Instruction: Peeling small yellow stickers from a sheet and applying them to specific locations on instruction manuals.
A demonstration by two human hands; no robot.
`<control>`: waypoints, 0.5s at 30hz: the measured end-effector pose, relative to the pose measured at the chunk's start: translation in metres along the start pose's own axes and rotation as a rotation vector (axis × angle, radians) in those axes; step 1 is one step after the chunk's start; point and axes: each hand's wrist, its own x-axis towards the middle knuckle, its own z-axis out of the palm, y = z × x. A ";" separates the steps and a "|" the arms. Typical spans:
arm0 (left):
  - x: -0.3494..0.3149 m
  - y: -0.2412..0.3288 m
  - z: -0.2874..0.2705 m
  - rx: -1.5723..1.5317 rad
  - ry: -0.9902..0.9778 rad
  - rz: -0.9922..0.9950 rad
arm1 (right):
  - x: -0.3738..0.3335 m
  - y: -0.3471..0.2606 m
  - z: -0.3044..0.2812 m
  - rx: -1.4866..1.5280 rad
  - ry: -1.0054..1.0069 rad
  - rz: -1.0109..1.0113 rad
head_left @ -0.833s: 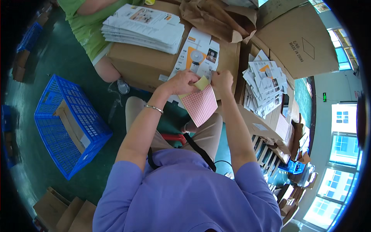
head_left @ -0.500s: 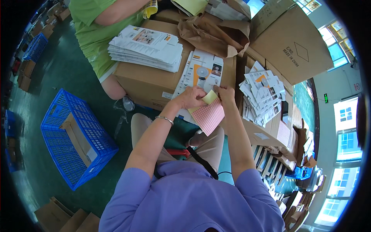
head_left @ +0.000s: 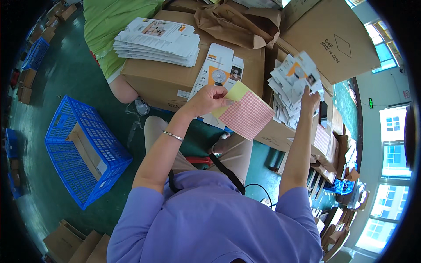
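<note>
Between the fingers and thumb of my left hand [head_left: 205,101] is a sheet of small pink round stickers [head_left: 250,116] with a yellow-green strip along one edge. The sheet hangs at a slant over my lap. My right hand [head_left: 311,100] reaches to the right and pinches the lower edge of a white flattened carton [head_left: 298,70], slightly blurred, above a loose pile of similar cartons [head_left: 284,105]. Beyond my left hand, one flattened carton [head_left: 219,65] with a fan picture lies on a big brown cardboard box [head_left: 151,81].
A neat stack of white flattened cartons [head_left: 160,41] sits at the brown box's far left, beside a person in green [head_left: 98,39]. Crumpled brown paper [head_left: 232,24] lies behind. An open cardboard box [head_left: 337,44] stands far right. A blue plastic crate [head_left: 87,149] is on the floor at left.
My right hand has left the sticker sheet and moved right to the pile, where it grips a carton. My left hand keeps the sheet, now more fully in view.
</note>
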 end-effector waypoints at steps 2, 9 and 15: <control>-0.004 -0.008 -0.004 -0.031 0.047 -0.001 | -0.021 -0.029 -0.017 0.240 -0.203 -0.082; -0.011 0.004 -0.004 0.057 0.068 -0.015 | -0.143 -0.123 -0.076 0.989 -1.118 -0.166; -0.023 0.016 -0.008 0.069 0.103 -0.096 | -0.180 -0.122 -0.068 1.254 -1.040 0.157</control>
